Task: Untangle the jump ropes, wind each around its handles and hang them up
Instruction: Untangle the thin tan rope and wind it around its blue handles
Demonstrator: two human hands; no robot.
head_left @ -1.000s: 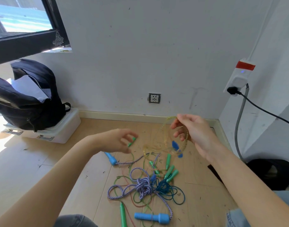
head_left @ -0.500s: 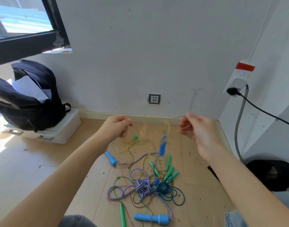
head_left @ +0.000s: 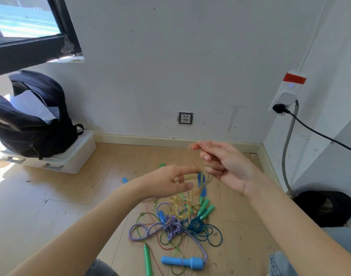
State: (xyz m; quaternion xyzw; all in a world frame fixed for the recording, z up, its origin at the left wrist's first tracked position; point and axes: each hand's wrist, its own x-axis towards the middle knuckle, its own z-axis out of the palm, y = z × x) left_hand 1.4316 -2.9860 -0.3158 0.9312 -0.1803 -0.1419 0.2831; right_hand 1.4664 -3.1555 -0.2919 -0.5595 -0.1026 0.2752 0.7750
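Observation:
A clear yellow jump rope (head_left: 180,208) with small dark-blue handles (head_left: 201,183) hangs between my hands, above the floor. My left hand (head_left: 166,183) pinches it at the fingertips. My right hand (head_left: 226,164), slightly higher and to the right, holds another stretch of it in curled fingers. Its lower loops drop onto the tangled pile (head_left: 176,228) of ropes on the floor. That pile holds a blue-and-white braided rope with a light-blue handle (head_left: 182,262), a teal rope (head_left: 200,228), thin green cord and green handles (head_left: 205,209).
A black backpack (head_left: 31,120) sits on a white box (head_left: 71,158) at the left wall. The room corner is at right, with a power strip (head_left: 288,92), its black cable and a black object (head_left: 323,208) on the floor. A wall socket (head_left: 185,118) is straight ahead.
My hands, spread apart with the yellow rope stretched between them half a second ago, have come close together. The left hand moved right and down, and the rope now hangs slack.

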